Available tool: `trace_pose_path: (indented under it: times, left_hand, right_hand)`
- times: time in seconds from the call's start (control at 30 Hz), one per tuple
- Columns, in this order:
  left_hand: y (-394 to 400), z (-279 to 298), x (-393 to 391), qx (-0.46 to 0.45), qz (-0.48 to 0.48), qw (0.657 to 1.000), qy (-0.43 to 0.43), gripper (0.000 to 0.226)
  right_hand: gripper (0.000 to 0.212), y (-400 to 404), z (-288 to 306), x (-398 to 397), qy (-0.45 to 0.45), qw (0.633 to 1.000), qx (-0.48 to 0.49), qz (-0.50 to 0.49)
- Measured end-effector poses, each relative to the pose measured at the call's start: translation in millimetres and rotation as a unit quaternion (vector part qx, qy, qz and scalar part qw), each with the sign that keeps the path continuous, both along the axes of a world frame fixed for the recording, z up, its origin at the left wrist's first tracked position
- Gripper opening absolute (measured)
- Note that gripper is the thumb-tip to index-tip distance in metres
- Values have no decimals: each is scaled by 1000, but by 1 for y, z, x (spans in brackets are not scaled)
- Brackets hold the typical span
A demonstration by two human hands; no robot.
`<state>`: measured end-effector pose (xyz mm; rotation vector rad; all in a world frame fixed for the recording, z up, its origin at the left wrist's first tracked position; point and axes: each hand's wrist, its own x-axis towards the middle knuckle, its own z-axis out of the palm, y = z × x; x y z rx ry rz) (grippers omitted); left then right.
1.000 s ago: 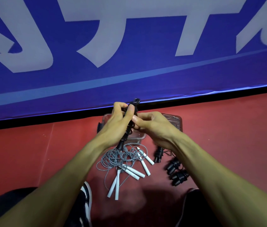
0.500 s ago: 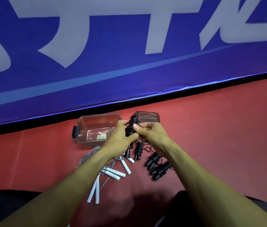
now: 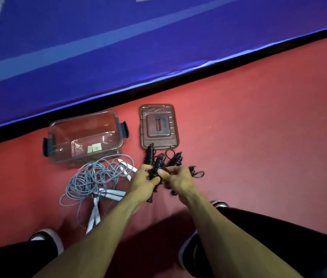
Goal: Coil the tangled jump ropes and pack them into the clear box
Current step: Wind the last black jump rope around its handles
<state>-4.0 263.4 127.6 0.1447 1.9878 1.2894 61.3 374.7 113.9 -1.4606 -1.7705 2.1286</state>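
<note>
Your left hand [image 3: 145, 180] and right hand [image 3: 176, 180] have dropped from chest height, over the box, to just above the floor [image 3: 259, 137]. Both are clamped on the same black rope bundle [image 3: 157, 167]: left fingers [image 3: 154, 181] curled round its lower half, right fingers [image 3: 162, 174] pinching it from the other side. The rope looks wound tight around its handles, so my read is that this coil is done or nearly so and you're setting it with the others.

Just beyond your fingers, two more black coiled ropes: one [image 3: 150, 155] overlapping the near edge of the lid [image 3: 158, 125], one [image 3: 175, 159] right of it. A small black loop [image 3: 197, 174] sticks out just right of your right fingers; can't tell which rope it belongs to.

Left of your left fingers, the grey rope tangle [image 3: 90, 177] with white handles [image 3: 114, 194] lies loose, untouched, and looks like the bulk of the remaining work.

The clear box [image 3: 84, 137] is beyond that tangle, up and left of your hands, open. Only two small pale labels [image 3: 94, 147] show on its bottom, no ropes in yet.

So the black set is roughly coiled, the grey isn't started, and packing is at zero. Watch that the coil doesn't spring open when you let go; keep the tail tucked.
</note>
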Motion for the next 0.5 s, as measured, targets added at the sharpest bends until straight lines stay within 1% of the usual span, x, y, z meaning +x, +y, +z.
trace_pose_path:
  times: [0.1,0.23,0.37,0.5]
  left_hand:
    - [-7,-36,-1,-31,-5,999,-13,28]
    - [-7,-78,-2,-68,-15,997,-22,29]
    - [-6,-114,2,-84,2,996,-38,27]
    - [-3,-139,4,-89,16,994,-68,24]
  right_hand:
    - [27,-12,-42,6,-29,999,-13,-13]
    - [24,-20,-84,6,-68,997,-3,-41]
    - [34,-21,-122,5,-100,993,4,-63]
    - [27,-21,-137,4,-105,992,14,-66]
